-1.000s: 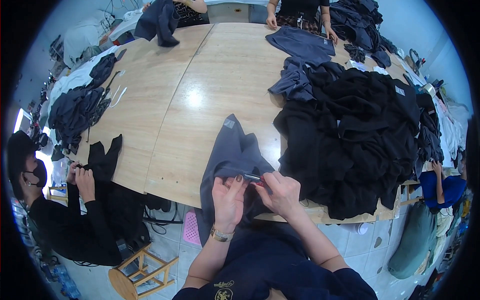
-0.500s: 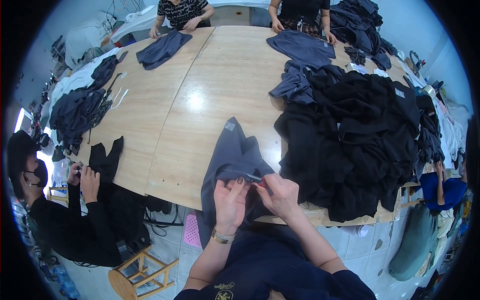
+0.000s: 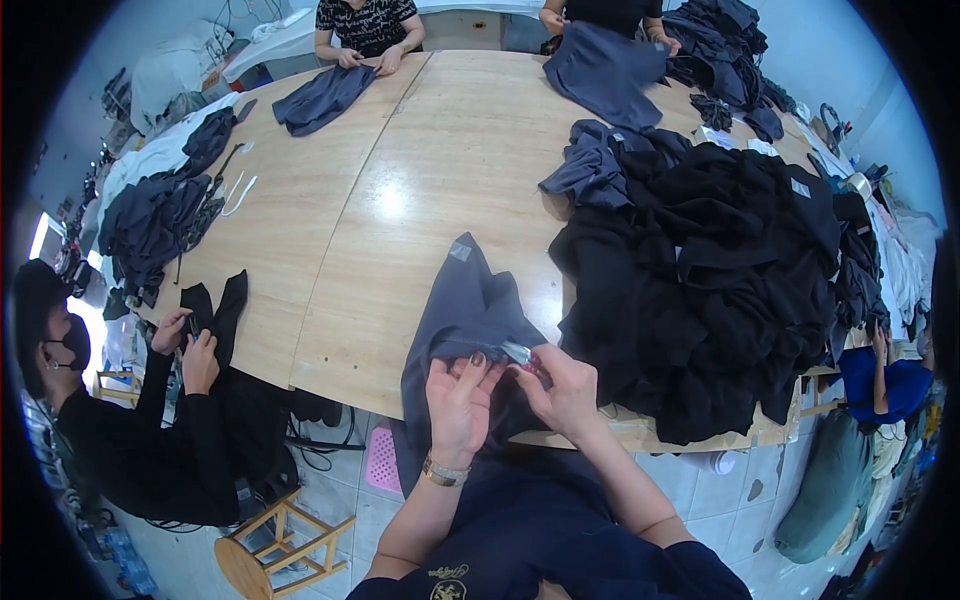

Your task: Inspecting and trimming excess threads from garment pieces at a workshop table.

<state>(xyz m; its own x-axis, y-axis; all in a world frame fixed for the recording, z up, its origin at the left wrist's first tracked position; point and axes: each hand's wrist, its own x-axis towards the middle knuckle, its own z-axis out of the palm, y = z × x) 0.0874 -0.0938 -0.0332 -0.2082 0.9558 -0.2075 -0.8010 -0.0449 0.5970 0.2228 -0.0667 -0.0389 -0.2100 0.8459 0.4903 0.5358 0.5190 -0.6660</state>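
A dark grey garment (image 3: pixel 455 310) lies over the table's near edge in front of me, a pale sticker on its far tip. My left hand (image 3: pixel 461 405) is closed, palm partly up, pinching a fold of that garment between thumb and fingers. Close beside it, my right hand (image 3: pixel 562 393) grips a pair of thread snips (image 3: pixel 517 352) with a red handle. Their silver blades point left at the cloth by my left fingertips. My fingers hide part of the handle and the exact spot where blades and cloth meet.
A big heap of black garments (image 3: pixel 710 290) covers the table (image 3: pixel 350 260) to my right. Grey garments (image 3: pixel 150 235) lie at the far left. Co-workers handle cloth at the left and across the table. A wooden stool (image 3: pixel 285 550) stands on the floor at lower left.
The snips have turned slightly in my right hand, their blades now showing broader. My left hand stays put. Across the table, a co-worker has lifted a grey garment; the left co-worker's hands have shifted.
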